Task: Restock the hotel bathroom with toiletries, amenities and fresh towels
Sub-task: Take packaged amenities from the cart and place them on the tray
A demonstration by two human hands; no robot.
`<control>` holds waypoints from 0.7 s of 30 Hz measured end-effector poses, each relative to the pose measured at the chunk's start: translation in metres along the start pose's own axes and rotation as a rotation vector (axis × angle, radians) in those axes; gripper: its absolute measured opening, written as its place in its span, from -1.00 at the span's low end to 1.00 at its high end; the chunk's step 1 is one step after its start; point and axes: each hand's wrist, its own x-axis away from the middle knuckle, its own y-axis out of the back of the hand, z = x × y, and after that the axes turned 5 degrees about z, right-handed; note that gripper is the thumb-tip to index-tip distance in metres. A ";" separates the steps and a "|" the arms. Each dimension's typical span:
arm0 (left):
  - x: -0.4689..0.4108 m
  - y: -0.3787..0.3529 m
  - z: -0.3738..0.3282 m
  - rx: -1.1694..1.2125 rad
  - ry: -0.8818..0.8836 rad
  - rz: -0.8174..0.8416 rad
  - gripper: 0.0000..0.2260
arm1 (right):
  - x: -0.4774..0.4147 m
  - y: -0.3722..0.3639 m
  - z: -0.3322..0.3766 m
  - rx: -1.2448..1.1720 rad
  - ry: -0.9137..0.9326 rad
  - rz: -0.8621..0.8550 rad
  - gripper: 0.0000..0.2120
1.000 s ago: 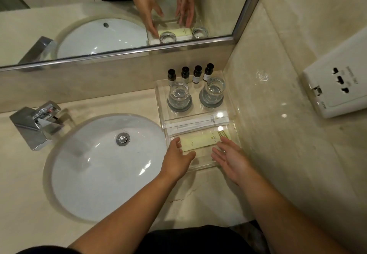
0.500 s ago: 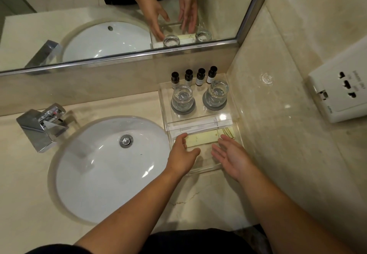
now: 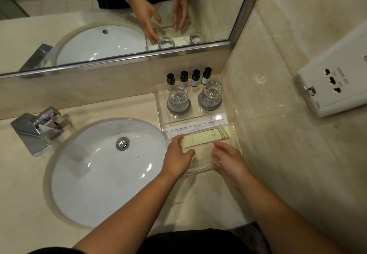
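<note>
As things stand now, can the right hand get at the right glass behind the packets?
Probably yes. The right hand is open and empty by the clear tray; only flat packets lie between it and the right glass.

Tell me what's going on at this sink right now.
A person is at a clear tray on the counter beside the sink. Both hands are open and hold nothing: the left hand is at the tray's left edge, fingertips by the end of the yellow packet, and the right hand is over its front right. Behind the packet are white sachets, two glasses and four small bottles.
</note>
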 end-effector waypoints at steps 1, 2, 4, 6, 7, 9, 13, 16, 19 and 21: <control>0.002 0.002 0.001 -0.024 -0.016 -0.001 -0.42 | 0.004 0.001 -0.002 0.068 0.029 -0.016 -0.65; 0.005 0.003 0.001 -0.058 -0.037 0.000 -0.42 | 0.010 0.003 -0.003 0.148 0.064 -0.038 -0.66; 0.013 0.008 0.003 -0.153 -0.112 -0.006 -0.43 | 0.022 0.007 -0.007 0.306 0.152 -0.078 -0.66; 0.024 0.012 0.005 -0.258 -0.225 -0.008 -0.46 | 0.036 0.010 -0.012 0.424 0.230 -0.098 -0.66; 0.029 0.015 0.007 -0.308 -0.284 0.001 -0.47 | 0.040 0.013 -0.016 0.498 0.281 -0.111 -0.66; 0.039 0.019 0.012 -0.412 -0.375 0.036 -0.49 | 0.049 0.017 -0.023 0.676 0.380 -0.129 -0.61; 0.052 0.020 0.027 -0.758 -0.504 0.044 -0.41 | 0.069 0.023 -0.034 0.928 0.457 -0.137 -0.48; 0.066 0.019 0.032 -0.910 -0.554 0.041 -0.34 | 0.085 0.023 -0.046 1.044 0.453 -0.158 -0.42; 0.083 0.015 0.036 -0.986 -0.592 0.075 -0.30 | 0.104 0.018 -0.059 1.100 0.428 -0.180 -0.38; 0.091 0.012 0.040 -1.009 -0.615 0.111 -0.31 | 0.118 0.016 -0.068 1.107 0.409 -0.219 -0.36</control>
